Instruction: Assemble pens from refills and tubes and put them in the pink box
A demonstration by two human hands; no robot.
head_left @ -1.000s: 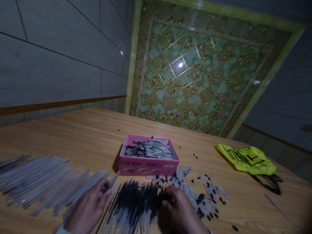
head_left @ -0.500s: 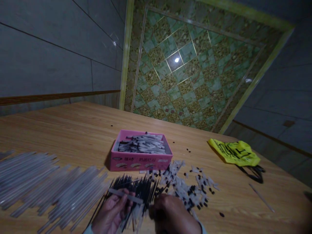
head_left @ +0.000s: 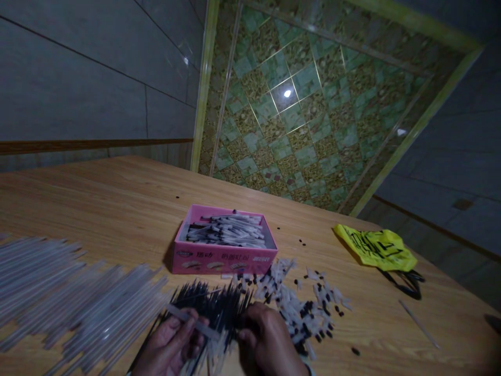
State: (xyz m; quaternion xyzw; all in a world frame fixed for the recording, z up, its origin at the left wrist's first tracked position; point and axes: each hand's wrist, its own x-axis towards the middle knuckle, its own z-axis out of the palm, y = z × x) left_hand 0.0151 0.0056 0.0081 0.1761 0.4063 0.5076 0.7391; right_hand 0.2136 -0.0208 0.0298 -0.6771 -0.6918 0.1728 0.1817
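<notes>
My left hand pinches a translucent plastic pen barrel between thumb and fingers, slanted down to the right. Close by on its right, my right hand is curled at the right edge of a pile of thin black pen refills. Its fingertips are dark and partly hidden, so I cannot make out what they hold. The refills lie in front of both hands, their pale ends pointing toward me. Beyond them stands a pink box filled with assembled-looking pens.
Many clear tubes lie in rows at the left. Small white tips and black plugs are scattered at the right of the box. Farther right are a yellow bag with black straps and a single thin stick on the wooden table.
My right hand has shifted slightly up, closer to the refill pile. My left hand still holds the pen barrel, a little lower and farther left. The view has tilted slightly.
</notes>
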